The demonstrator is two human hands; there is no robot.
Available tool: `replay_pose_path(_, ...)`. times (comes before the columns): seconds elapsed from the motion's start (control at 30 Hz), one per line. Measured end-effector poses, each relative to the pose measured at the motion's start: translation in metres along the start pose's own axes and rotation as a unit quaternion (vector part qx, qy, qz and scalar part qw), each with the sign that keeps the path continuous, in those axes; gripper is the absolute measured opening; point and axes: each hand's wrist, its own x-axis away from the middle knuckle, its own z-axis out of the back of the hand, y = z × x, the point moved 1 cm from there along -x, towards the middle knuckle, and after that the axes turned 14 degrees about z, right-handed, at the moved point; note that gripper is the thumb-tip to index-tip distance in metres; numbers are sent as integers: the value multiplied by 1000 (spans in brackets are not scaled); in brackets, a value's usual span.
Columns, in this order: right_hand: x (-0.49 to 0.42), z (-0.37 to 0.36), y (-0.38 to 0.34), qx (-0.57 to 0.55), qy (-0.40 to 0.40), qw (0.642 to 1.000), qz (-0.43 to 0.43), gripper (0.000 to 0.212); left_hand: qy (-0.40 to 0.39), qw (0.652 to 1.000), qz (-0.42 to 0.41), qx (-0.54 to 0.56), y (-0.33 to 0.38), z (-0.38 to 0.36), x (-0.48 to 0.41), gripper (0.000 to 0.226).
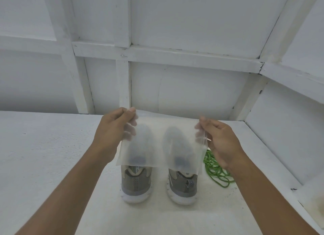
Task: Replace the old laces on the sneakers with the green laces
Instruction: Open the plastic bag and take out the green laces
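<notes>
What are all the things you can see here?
sneakers: two, grey with white soles, side by side on the table, heels toward the camera
green laces: one loose pile, bright green, on the table to the right of the sneakers
translucent sheet: one, milky white, maybe a bag, held up in front of the sneakers' front halves
table: one, white, under everything
wall: one, white, panelled, behind the table
left hand: one, pinches the sheet's top left corner
right hand: one, pinches the sheet's right edge near the top
</notes>
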Motion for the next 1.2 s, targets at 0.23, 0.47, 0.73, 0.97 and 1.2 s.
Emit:
replay_pose_path(0.23,-1,-4,-21,-18,-65,997,29,32,58,984,-42,-161,13,9,-2,33)
replay_pose_path(0.47,-6,-16,-53,34,-153,984,81,36,-78,848,-249,-462,65,-31,23,40)
replay_pose_path(0.73,-5,-11,-65,122,-145,972,138,36,-90,876,-251,-401,64,-49,19,7)
replay_pose_path(0.97,-7,-5,-62,108,-141,973,150,7,-84,903,-223,-357,66,-41,18,8)
replay_pose_path(1.2,-6,-16,-66,119,-182,960,174,7,-124,904,-248,-325,78,-55,23,12)
